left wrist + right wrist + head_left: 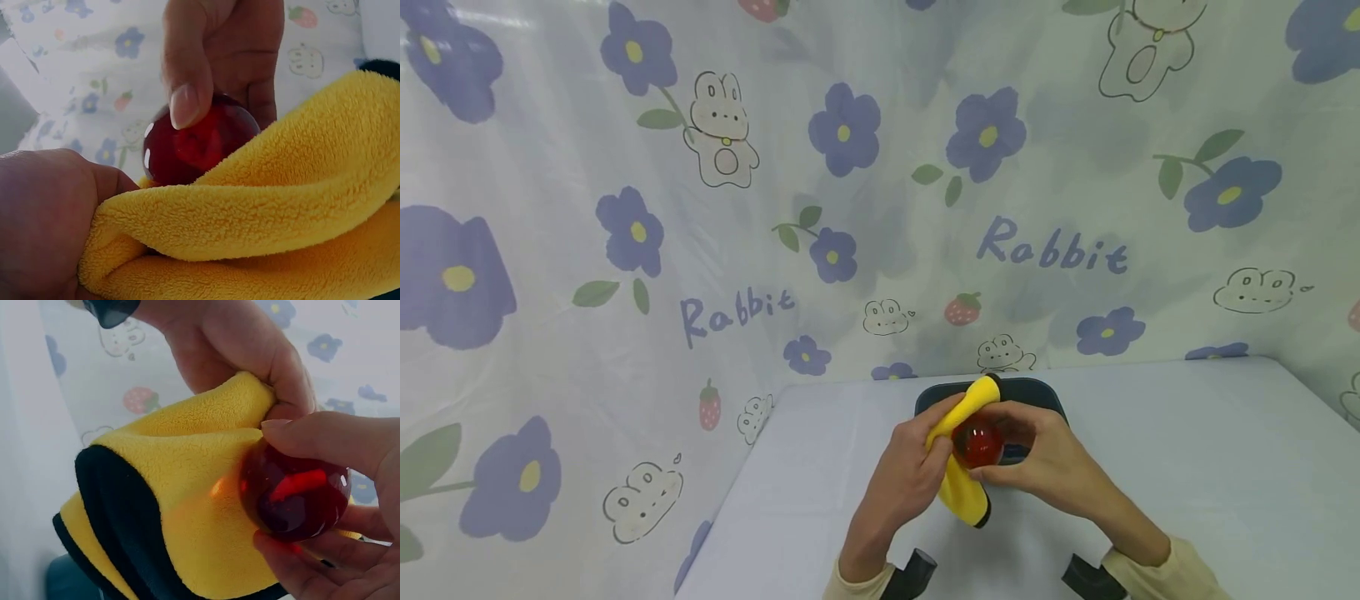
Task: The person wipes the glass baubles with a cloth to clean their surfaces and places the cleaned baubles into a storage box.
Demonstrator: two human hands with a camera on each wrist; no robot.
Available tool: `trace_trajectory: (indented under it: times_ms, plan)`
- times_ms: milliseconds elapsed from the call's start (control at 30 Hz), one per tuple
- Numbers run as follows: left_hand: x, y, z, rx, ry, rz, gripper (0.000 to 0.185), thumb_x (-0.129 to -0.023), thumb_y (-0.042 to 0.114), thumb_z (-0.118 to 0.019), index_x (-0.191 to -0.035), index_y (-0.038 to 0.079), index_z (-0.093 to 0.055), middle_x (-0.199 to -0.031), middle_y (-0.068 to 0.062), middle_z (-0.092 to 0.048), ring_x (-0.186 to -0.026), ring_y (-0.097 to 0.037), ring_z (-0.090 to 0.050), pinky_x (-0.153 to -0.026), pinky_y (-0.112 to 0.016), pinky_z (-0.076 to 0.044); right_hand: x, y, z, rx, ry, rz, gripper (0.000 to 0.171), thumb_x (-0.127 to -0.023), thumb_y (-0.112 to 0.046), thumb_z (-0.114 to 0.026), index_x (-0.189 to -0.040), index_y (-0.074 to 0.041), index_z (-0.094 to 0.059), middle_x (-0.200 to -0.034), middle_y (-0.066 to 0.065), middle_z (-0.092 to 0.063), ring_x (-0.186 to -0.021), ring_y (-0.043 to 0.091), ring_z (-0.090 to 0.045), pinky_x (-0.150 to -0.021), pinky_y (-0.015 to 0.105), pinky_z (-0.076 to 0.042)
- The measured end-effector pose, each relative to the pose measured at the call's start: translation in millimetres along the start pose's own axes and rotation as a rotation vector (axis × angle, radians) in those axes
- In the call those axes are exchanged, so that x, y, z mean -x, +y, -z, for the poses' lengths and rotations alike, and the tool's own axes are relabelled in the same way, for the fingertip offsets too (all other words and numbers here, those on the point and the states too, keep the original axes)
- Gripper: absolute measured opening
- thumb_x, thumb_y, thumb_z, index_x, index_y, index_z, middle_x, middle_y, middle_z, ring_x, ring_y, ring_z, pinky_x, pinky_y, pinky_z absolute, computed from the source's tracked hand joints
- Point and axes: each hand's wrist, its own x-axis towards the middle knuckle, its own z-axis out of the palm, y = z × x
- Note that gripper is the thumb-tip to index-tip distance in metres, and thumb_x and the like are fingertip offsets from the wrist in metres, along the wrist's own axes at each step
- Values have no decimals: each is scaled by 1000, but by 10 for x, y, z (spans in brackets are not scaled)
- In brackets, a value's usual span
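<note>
A clear red ball [979, 442], glossy and see-through, is pinched between the thumb and fingers of my right hand [1048, 454]. My left hand [904, 471] grips a yellow plush cloth [269, 219] with dark edging, bunched and folded in its fingers. The cloth lies against the ball's left side; in the right wrist view its yellow face [200, 487] touches the ball [297, 494]. Some of the left fingers are hidden behind the cloth. Both hands are raised above the table, in front of a dark tray [1030, 388].
The dark rounded tray sits on a white-covered table [1180, 467] behind the hands, its inside mostly blocked by them. A curtain [880, 200] printed with flowers and rabbits rises behind the table and along its left side. Dark wrist straps [1093, 577] show at the sleeves.
</note>
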Motion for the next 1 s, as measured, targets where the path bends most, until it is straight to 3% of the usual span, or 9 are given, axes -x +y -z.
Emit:
trace_trajectory:
  times_ms: [333,700,867,1000]
  plan:
    - [-4,29,0,32,-50,75,55,-100,15,-48,-154,15,-48,-118,-7,-70,-80,-7,-62,-76,-19,-55,18,-20,22,-28,113,103,62,-75,-13,-91,-130,-10,-63,-123,7,-69,-102,9,-72,-89,20,-58]
    - [-1,48,-29,80,-106,81,56,-98,17,-48,-154,18,-47,-104,-4,-68,-73,-6,-62,-72,-20,-55,-28,-52,74,-30,191,66,60,-76,-9,-90,-129,-6,-61,-126,12,-66,-113,33,-70,-90,34,-61]
    - [3,45,-29,87,-107,78,57,-97,17,-48,-154,20,-48,-98,-2,-67,-70,-6,-61,-69,-22,-56,-40,-16,97,-4,221,40,63,-77,-13,-90,-132,-7,-61,-128,12,-67,-114,33,-71,-91,36,-61]
    - [17,61,-24,80,-106,84,59,-96,16,-48,-156,20,-46,-96,-2,-66,-70,-6,-60,-67,-23,-56,-50,42,113,9,234,46,64,-77,-12,-90,-134,-6,-62,-128,12,-68,-111,25,-73,-91,26,-59]
